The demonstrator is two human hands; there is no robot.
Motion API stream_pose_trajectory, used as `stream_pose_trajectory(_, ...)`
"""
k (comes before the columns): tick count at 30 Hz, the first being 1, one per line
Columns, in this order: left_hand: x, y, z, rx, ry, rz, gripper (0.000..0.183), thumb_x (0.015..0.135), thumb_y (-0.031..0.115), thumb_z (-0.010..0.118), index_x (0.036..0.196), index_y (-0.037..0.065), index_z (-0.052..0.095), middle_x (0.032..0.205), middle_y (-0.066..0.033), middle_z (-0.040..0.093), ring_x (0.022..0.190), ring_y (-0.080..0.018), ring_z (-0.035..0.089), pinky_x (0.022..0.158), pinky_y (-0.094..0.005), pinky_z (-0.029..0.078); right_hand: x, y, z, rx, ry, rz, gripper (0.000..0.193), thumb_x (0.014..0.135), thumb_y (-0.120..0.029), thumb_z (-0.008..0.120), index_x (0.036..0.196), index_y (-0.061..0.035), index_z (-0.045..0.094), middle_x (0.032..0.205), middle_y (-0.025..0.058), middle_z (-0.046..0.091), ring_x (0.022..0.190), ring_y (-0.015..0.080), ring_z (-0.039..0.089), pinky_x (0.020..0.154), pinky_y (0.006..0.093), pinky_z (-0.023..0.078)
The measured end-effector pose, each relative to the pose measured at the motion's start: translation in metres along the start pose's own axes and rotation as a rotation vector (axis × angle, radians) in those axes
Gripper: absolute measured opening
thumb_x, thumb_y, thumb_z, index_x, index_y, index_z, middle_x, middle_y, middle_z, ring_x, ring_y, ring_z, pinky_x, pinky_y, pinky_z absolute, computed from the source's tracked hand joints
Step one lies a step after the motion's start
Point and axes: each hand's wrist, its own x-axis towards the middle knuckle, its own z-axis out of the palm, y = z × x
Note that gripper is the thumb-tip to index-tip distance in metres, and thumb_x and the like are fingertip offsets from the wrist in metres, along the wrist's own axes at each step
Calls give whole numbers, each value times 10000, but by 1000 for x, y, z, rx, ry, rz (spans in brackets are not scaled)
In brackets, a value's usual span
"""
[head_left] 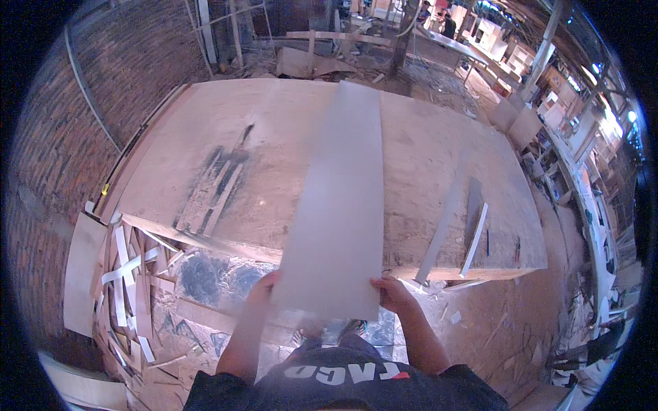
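A long, pale, flat board (pixel 336 205) stretches away from me, its far part over a large wooden worktable (pixel 439 157) and its near end overhanging the table's front edge by my body. My left hand (pixel 264 289) grips the left edge near that end, its fingers partly hidden and slightly blurred. On the opposite edge my right hand (pixel 394 294) is closed, thumb on top and fingers hidden underneath. Right of the board, a narrow white-edged strip (pixel 474 240) and a thin grey strip (pixel 442 229) lie on the tabletop.
A slotted, dark-stained area (pixel 214 188) marks the table's left part. Offcuts (pixel 127 281) are heaped on the floor at the near left, beside a leaning panel (pixel 83 274). A brick wall (pixel 62 137) rises on the left. A pencil-like dark stick (pixel 488 242) lies near the table's right front.
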Motion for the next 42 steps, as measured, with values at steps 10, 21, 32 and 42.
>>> stream_pose_trajectory(10,-118,-79,-40,-245,-287,214,775,856,580,571,1398,51,409,1463,-129,402,1333,-364,383,1098,-609,256,59,0,140,-324,-305,183,372,902,-222,653,1210,-28,575,1103,88,648,964,223,640,817,382,525)
stream_pose_trajectory(21,-144,-85,47,153,464,596,549,843,97,637,1332,-14,413,1222,-163,575,1094,-318,599,948,-459,494,30,21,153,-683,-672,379,465,909,-316,640,1264,-30,551,1179,112,620,1062,215,614,884,384,508)
stream_pose_trajectory(32,-279,-120,62,-5,888,724,619,786,142,642,1350,10,424,1243,-185,560,1145,-360,553,969,-504,477,168,-92,-4,360,-180,132,857,905,-627,472,1519,-117,162,1459,154,369,1308,341,406,1086,598,280)
stream_pose_trajectory(42,-326,-162,70,14,1212,864,718,783,288,692,1377,9,403,1319,-187,505,1251,-378,463,1036,-564,389,204,-106,67,177,-301,12,454,924,-292,614,1255,-7,490,1207,104,595,1093,229,593,966,381,483)
